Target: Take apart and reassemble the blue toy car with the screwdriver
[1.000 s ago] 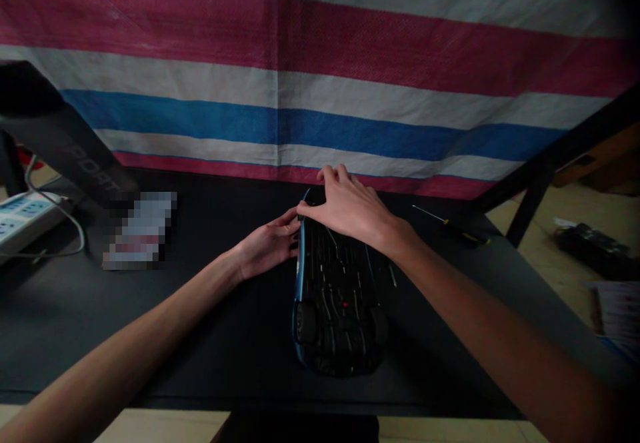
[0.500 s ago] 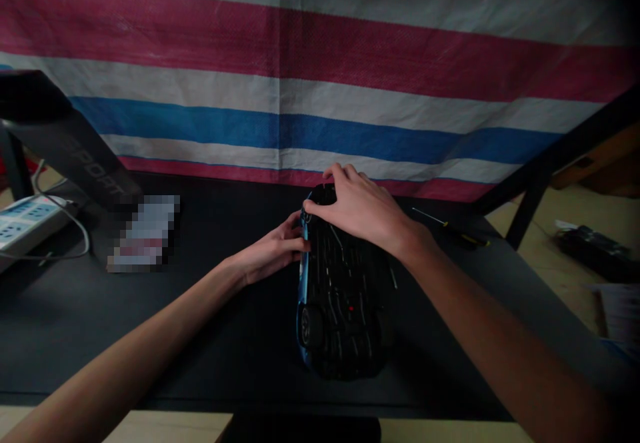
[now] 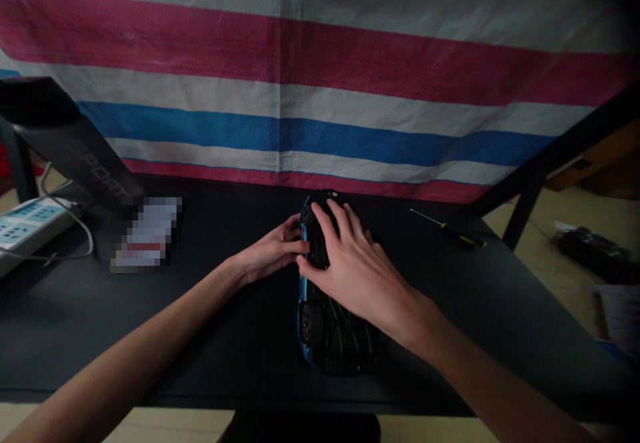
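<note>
A blue toy car (image 3: 320, 336) lies upside down on the black table (image 3: 200, 323), its black underside and wheels facing up. My right hand (image 3: 350, 266) lies flat on the underside with the fingers stretched out toward the car's far end. My left hand (image 3: 273, 253) rests against the car's left side, its fingers curled onto the blue edge near the far wheel.
A thin screwdriver (image 3: 447, 228) with a yellow-and-black handle lies on the table to the right. A blurred-out card (image 3: 147, 234) lies to the left, near a dark stand (image 3: 75, 150) and a white power strip (image 3: 27, 224). A striped tarp (image 3: 320, 83) hangs behind.
My right hand has slid from the car's far end back toward me and now lies flat over the middle of the underside. My left hand has stayed at the car's left side.
</note>
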`<state>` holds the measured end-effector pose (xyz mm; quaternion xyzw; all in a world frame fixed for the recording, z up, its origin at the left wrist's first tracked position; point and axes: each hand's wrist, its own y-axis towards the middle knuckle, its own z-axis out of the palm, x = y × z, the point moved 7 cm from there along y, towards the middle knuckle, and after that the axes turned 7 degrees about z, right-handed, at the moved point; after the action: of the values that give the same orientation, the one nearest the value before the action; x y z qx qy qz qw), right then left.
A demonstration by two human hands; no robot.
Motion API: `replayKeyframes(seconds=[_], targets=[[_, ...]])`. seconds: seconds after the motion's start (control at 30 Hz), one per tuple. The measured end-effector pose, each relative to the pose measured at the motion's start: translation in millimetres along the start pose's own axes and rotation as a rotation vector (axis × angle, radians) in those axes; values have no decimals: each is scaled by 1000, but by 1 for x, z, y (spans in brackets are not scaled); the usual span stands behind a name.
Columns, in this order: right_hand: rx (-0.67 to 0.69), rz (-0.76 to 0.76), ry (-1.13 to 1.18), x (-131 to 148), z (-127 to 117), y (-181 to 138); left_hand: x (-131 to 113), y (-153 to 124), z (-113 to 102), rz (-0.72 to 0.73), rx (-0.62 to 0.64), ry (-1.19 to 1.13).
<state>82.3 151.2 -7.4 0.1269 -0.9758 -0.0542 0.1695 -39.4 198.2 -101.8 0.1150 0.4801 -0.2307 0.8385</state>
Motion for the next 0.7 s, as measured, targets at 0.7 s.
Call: replayKeyframes(seconds=[0.7], targets=[[13,100,313,-89,-74,-15,1,0,0,-18,-32,58]])
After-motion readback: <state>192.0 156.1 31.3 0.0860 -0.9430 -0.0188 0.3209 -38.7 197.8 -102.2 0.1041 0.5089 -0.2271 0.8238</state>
